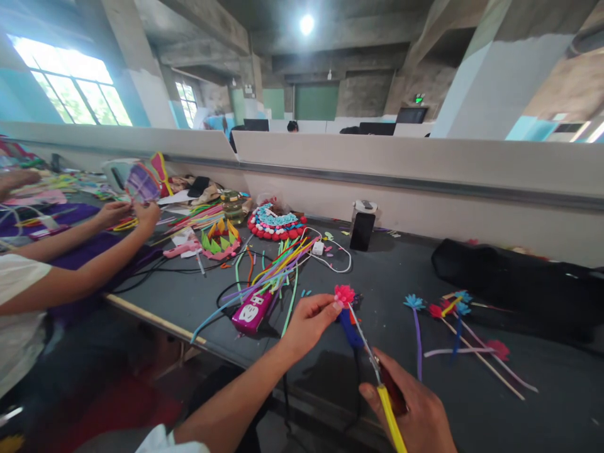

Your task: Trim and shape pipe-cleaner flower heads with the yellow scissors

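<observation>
My left hand (306,324) pinches a small bright pink flower (344,294) between thumb and fingertips, above the dark table. My right hand (413,402) is closed around a pair of scissors (363,340) with long silver blades and a yellow handle part. The blade tips reach up to the underside of the flower; whether they touch it I cannot tell. Behind the blades lies a blue tool (350,328), partly hidden, with a dark cord. On the right, a blue flower on a purple stem (418,333) lies beside several other stemmed flowers (497,350).
A purple box (253,311) holds colourful stems near the front edge. Behind it are a beaded red, white and blue piece (277,223), a white charger with cable (318,248) and a phone (362,230). A black bag (514,277) lies right. A co-worker's hands (146,217) work at left.
</observation>
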Available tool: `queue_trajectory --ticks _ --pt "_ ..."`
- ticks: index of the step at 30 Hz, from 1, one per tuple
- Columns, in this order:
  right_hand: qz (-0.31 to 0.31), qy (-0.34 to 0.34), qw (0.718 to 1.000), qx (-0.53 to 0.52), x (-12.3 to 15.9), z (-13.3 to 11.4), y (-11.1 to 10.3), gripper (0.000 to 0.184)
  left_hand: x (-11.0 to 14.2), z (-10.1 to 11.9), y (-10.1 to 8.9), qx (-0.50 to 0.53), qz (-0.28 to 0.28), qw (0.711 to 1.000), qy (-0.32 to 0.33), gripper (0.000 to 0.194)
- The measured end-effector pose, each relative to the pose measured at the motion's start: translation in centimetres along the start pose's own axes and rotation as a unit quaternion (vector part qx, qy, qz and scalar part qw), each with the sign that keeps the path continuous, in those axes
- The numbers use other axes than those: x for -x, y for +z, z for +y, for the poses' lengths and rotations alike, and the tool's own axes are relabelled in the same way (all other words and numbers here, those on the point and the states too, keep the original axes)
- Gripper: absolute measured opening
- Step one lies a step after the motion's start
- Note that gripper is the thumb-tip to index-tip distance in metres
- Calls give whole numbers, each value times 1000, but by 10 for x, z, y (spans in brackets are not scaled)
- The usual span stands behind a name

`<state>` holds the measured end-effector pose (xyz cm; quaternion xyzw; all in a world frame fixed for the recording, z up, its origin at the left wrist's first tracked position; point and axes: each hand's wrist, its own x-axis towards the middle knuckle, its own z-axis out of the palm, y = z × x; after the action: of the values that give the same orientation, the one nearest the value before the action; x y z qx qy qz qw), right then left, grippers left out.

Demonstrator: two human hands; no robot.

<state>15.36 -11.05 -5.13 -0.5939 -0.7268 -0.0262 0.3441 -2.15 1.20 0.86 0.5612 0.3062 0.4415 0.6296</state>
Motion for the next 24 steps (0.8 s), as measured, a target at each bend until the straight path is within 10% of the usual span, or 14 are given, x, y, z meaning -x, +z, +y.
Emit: queue_trajectory --ticks 24 --pt "-1 54 998 -10 1 -1 1 39 0 -6 -1 -87 -39 995 36 38"
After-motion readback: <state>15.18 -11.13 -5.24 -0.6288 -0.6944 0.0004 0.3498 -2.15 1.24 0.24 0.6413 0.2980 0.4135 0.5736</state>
